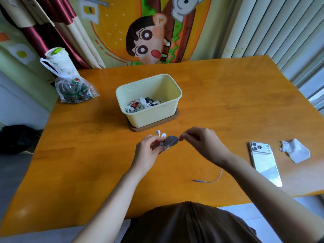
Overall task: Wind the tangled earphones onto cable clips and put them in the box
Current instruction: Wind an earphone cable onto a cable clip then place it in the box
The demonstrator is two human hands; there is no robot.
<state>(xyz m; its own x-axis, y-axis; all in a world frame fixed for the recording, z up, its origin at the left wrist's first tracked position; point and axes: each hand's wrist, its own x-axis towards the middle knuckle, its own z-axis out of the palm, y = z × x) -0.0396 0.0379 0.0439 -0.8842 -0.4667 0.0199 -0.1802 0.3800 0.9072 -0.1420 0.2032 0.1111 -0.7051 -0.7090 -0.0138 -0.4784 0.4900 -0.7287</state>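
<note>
My left hand (149,151) grips a grey oval cable clip (171,141) above the table, just in front of the box. Two white earbuds (161,133) stick up behind the clip. My right hand (201,142) pinches the earphone cable at the clip's right end. The cable's loose tail with its plug (208,180) lies on the table under my right forearm. The pale yellow box (175,90) stands on a brown lid and holds several wound earphones (142,103).
A white phone (264,162) lies face down at the right, with a crumpled paper scrap (296,150) beside it. A clear plastic bag (73,90) with dark items and a white cup (57,57) stand at the table's far left corner.
</note>
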